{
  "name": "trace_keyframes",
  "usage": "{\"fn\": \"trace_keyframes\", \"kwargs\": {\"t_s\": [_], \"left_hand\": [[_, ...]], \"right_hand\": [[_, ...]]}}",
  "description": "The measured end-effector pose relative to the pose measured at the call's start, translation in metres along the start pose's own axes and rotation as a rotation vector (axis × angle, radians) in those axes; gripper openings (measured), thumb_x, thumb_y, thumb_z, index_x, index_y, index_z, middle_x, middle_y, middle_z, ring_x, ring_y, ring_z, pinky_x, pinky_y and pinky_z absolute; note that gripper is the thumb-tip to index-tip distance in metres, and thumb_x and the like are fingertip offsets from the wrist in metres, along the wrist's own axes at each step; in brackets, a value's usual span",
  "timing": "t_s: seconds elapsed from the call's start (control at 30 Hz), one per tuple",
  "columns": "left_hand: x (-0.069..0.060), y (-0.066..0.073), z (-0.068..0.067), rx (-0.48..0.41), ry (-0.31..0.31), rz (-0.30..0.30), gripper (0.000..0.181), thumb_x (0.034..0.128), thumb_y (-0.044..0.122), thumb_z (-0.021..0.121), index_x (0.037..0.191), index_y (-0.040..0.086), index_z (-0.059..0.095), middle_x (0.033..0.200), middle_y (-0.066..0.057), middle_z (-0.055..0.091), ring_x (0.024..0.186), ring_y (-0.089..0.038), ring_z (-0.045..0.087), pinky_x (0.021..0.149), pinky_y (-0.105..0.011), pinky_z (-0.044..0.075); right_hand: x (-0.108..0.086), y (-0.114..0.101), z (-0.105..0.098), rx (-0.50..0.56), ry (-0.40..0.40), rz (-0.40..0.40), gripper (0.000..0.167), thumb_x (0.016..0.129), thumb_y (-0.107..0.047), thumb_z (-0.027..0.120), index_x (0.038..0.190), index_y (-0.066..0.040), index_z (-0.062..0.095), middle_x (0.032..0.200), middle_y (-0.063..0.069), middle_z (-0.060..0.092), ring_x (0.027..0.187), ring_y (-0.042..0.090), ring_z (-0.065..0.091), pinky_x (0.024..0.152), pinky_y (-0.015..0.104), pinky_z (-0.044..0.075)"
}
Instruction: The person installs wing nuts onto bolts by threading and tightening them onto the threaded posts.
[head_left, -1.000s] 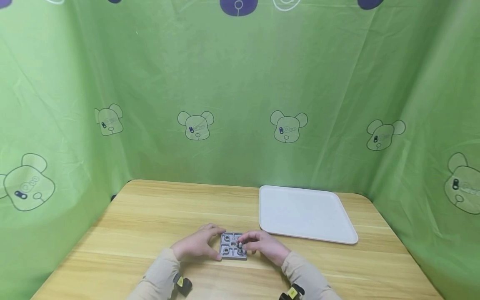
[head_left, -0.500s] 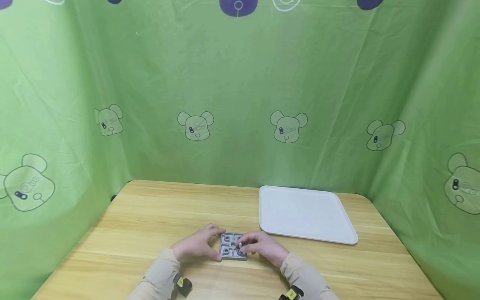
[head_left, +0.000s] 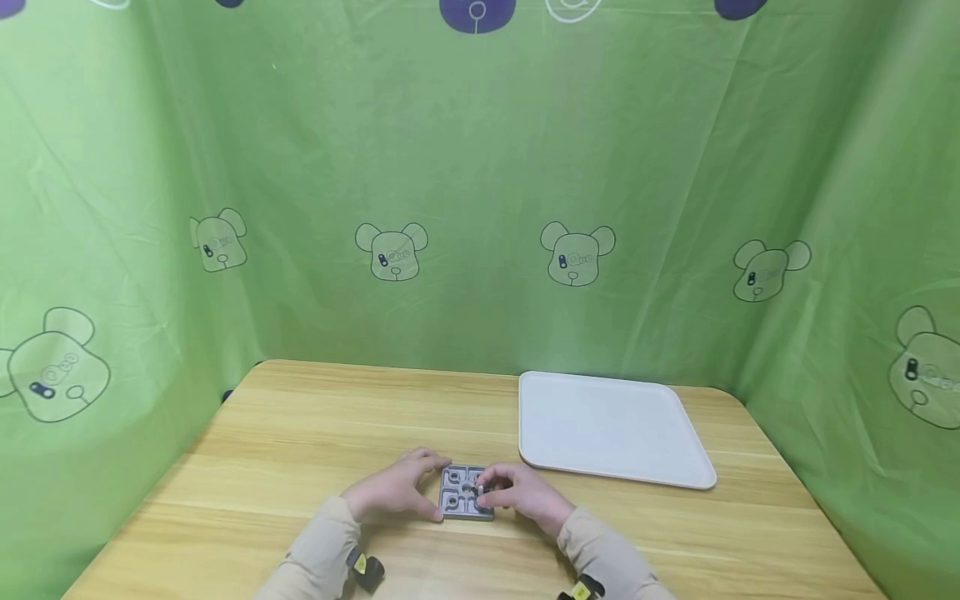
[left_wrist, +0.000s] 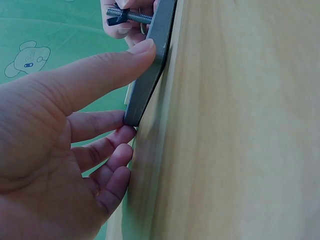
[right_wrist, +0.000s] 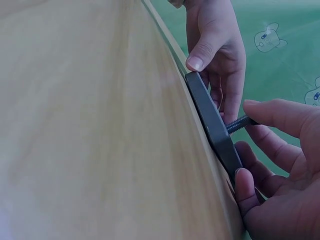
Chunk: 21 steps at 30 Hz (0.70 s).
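Observation:
A square grey plate with round recesses lies near the table's front. My left hand holds its left side, thumb on the near corner and fingertips at the far one. A threaded bolt stands up from the plate's right part, carrying a dark wing-shaped nut near its free end. The fingers of my right hand are curled around that nut. In the right wrist view, thumb and index finger of the right hand meet at the bolt's end, while other fingers touch the plate's edge.
A white tray lies at the back right of the wooden table, beyond my right hand. Green curtains with bear outlines hang behind and at both sides of the table.
The right thumb and fingers have shifted slightly around the bolt's top, opening a little and closing again. The left hand and the plate stay where they were.

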<state>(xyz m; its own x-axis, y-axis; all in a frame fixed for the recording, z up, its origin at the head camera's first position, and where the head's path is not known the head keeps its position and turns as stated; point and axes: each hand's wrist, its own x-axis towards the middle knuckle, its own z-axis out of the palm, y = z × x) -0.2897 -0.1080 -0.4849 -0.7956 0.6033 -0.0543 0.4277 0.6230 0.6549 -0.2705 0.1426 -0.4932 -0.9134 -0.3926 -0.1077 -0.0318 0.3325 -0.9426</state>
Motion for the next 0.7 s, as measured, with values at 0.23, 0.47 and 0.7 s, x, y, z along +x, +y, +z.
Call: {"fn": "trace_keyframes", "kwargs": {"t_s": [0.23,0.47,0.7], "left_hand": [[0.0005,0.0001,0.0002,0.001,0.0,0.001,0.087,0.0705,0.034,0.083,0.144,0.008,0.045,0.149,-0.017,0.041,0.138,-0.039,0.036,0.113,-0.065,0.03],[0.0008,0.0002,0.0002,-0.003,0.001,0.005,0.086,0.0703,0.033,0.083,0.144,0.007,0.045,0.148,-0.017,0.042,0.137,-0.039,0.037,0.113,-0.065,0.03],[0.0004,0.0008,0.0003,-0.006,0.002,0.008,0.086,0.0699,0.032,0.083,0.143,0.006,0.045,0.147,-0.016,0.043,0.137,-0.039,0.037,0.113,-0.064,0.03]], "right_hand": [[-0.0006,-0.0014,0.0016,-0.013,0.014,0.007,0.025,0.078,-0.011,0.074,0.098,0.001,0.065,0.091,0.002,0.059,0.087,0.016,0.05,0.077,0.028,0.039],[0.0001,0.0008,-0.0003,-0.003,-0.012,0.005,0.027,0.075,-0.01,0.074,0.098,-0.001,0.064,0.091,0.0,0.058,0.086,0.015,0.051,0.078,0.027,0.04],[0.0016,0.0068,-0.0048,0.022,-0.047,-0.003,0.029,0.076,-0.008,0.068,0.105,-0.002,0.066,0.102,0.004,0.06,0.093,0.017,0.051,0.08,0.028,0.04]]}}
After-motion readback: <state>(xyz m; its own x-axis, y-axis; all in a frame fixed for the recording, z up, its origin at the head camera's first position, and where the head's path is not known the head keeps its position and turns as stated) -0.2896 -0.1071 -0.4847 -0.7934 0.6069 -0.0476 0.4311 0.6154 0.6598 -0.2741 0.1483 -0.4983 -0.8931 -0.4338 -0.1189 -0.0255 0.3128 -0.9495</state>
